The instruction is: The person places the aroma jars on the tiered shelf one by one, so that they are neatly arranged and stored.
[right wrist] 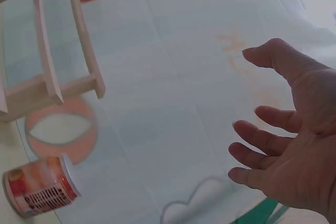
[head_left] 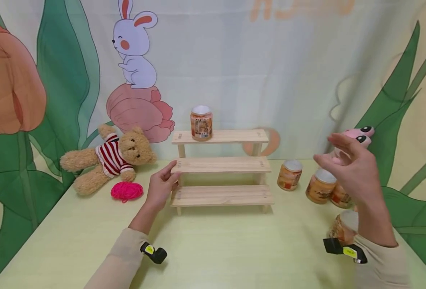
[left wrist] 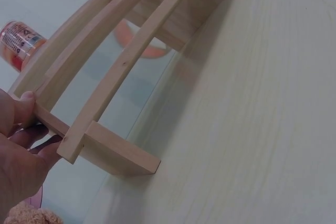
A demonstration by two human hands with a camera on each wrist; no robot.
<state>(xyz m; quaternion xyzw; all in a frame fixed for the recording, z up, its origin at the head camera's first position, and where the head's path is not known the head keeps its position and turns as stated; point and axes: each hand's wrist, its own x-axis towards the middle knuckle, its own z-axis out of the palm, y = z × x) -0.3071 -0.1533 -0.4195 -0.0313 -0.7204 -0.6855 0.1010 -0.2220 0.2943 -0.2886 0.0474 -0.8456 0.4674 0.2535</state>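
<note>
1. Behind the pale green table (head_left: 213, 249) hangs a cartoon backdrop with a rabbit and big leaves; a teddy bear (head_left: 108, 158) in a striped jumper and a ball of pink yarn (head_left: 127, 191) lie at the left, and a pink plush toy (head_left: 359, 136) peeks out at the right
2. At the middle of the table stands a three-step wooden rack (head_left: 221, 164), its steps rising towards the backdrop
3. One jar (head_left: 201, 123) with a white lid stands upright on the top step, near its left end; the middle and bottom steps are bare
4. The left hand (head_left: 161, 186) grips the left end of the rack's middle step, thumb on top and fingers curled beneath, as the left wrist view shows
5. The right hand (head_left: 353, 168) hangs in the air above the right side of the table, fingers spread and relaxed, holding nothing
6. Below and beside it, a cluster of jars (head_left: 319, 186) waits on the table right of the rack, and another jar (head_left: 343, 228) sits nearer the right sleeve
7. By my reckoning the shelving has only begun: one jar is up, and at least four remain on the table
</note>
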